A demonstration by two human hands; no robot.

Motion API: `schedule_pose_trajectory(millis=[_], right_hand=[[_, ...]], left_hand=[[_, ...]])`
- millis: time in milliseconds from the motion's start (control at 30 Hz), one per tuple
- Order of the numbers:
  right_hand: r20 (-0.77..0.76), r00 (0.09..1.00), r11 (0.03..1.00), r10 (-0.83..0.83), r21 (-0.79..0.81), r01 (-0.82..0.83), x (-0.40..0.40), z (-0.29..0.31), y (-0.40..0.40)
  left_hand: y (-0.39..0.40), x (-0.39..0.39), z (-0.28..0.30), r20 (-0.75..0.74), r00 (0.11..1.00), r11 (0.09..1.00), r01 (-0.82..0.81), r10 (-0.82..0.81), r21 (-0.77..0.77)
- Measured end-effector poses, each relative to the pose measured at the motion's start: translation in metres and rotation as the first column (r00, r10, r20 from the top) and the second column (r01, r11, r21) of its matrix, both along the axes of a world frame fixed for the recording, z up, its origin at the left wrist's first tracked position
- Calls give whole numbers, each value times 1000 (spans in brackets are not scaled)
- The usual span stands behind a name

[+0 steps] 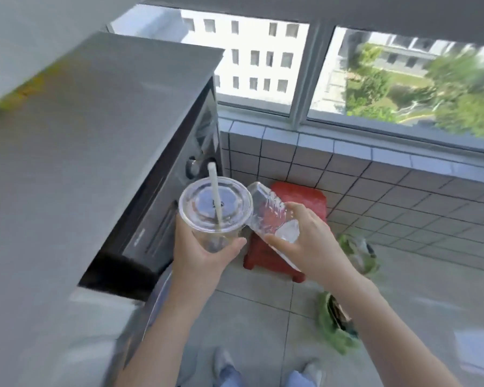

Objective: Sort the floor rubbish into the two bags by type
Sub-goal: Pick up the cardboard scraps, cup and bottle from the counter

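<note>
Left grip: fingers curled round a clear plastic cup with lid and white straw, held upright above the floor.
Right grip: fingers wrapped round a crumpled clear plastic bottle, tilted, its far end touching the cup's lid.
Below the bottle: red plastic stool on the tiled floor.
Right, near: 2 green bags on the floor, contents blurred.
Left: grey cabinet crowding the cup's side.
Far: tiled low wall under a window.

Clear cup (white straw), clear bottle, red stool
</note>
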State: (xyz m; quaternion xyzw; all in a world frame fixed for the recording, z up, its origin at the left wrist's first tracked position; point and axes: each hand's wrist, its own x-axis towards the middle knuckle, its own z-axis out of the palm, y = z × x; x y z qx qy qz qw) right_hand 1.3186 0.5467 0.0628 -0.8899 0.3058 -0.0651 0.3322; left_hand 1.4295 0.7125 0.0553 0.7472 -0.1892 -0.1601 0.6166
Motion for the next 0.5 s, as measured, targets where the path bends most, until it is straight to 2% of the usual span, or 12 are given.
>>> schedule_pose_trajectory(millis=[133, 267, 500], right_hand=[[-58, 979, 970, -197, 132, 203, -78, -19, -57], [-147, 921, 879, -361, 277, 389, -154, -42, -119], [-265, 807, 722, -528, 361, 591, -259, -86, -217]], left_hand=[[-69, -52, -32, -154, 978, 988, 146, -137, 47], [-140, -115, -66, -225, 946, 965, 253, -231, 72], [-243, -190, -128, -408, 862, 892, 405, -300, 199]])
